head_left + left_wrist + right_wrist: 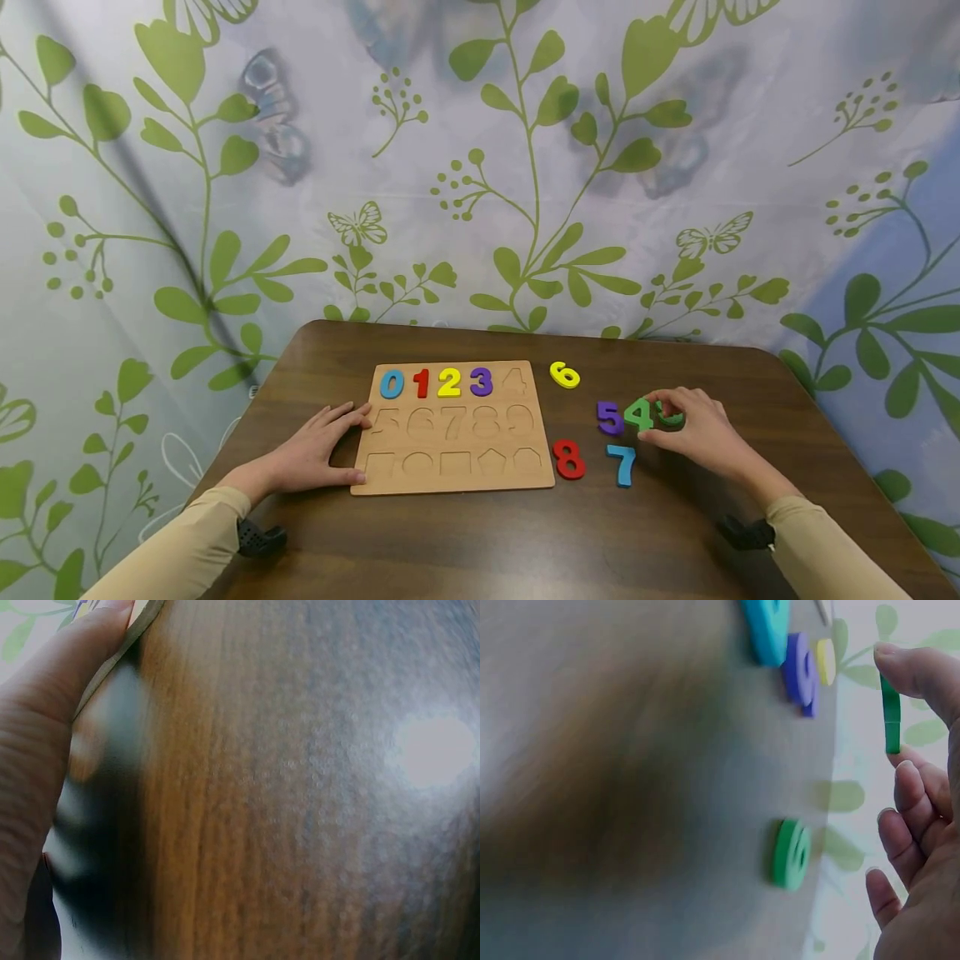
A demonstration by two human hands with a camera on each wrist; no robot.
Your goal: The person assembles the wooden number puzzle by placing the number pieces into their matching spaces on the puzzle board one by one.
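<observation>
My right hand (693,429) pinches a green number 4 (638,414) between thumb and fingertip, held up off the table in the right wrist view. Partly hidden behind that hand is another green number piece (672,419), which lies on the table in the right wrist view. At the left edge of the wooden puzzle board (465,479), my left hand (318,450) rests with its fingers and thumb touching the edge. Blue 0 (392,384), red 1 (421,383), yellow 2 (449,382) and purple 3 (482,382) sit in the top row, beside a bare 4-shaped recess.
Right of the board lie a yellow 6 (564,375), a purple 5 (611,418), a red 8 (568,460) and a blue 7 (621,465). A leaf-patterned curtain (480,167) hangs behind the brown table (480,542).
</observation>
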